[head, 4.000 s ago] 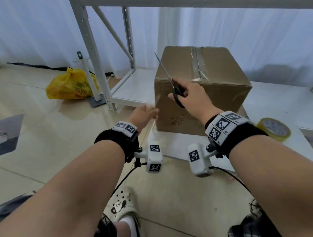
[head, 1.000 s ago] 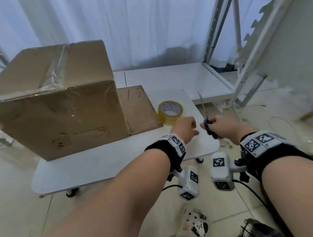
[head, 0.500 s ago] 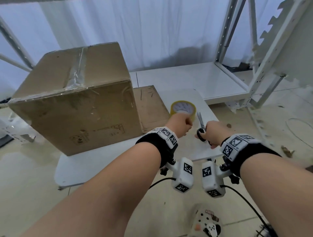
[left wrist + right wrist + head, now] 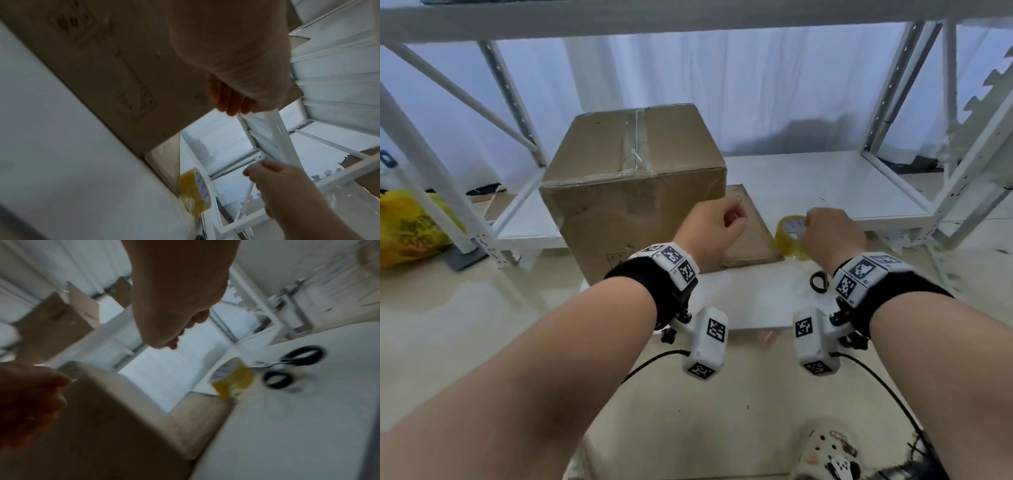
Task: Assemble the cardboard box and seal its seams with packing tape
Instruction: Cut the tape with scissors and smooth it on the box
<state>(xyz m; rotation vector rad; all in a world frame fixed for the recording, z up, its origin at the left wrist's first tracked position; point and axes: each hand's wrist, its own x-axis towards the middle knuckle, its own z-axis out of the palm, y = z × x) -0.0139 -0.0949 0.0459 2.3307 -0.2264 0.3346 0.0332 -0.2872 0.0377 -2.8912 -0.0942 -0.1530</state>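
Observation:
The brown cardboard box (image 4: pixel 633 192) stands closed on the low white table (image 4: pixel 750 301), with clear tape along its top seam. My left hand (image 4: pixel 732 219) hovers at the box's right front corner, fingers curled. My right hand (image 4: pixel 808 226) is curled just above the yellow tape roll (image 4: pixel 789 233). A faint strip of clear tape (image 4: pixel 251 172) appears to be pinched between the two hands. The black-handled scissors (image 4: pixel 818 282) lie on the table below my right wrist, also seen in the right wrist view as scissors (image 4: pixel 294 365) beside the roll (image 4: pixel 232 378).
A flat cardboard sheet (image 4: pixel 750 240) lies right of the box under my hands. White shelf frames (image 4: pixel 893 185) stand behind and to both sides. A yellow bag (image 4: pixel 410 229) sits on the floor at left. My shoe (image 4: pixel 828 455) is near the table.
My right hand has let go of the scissors, which now lie on the table. Both hands have risen from the tape roll and spread apart. My view has swung left to centre on the box.

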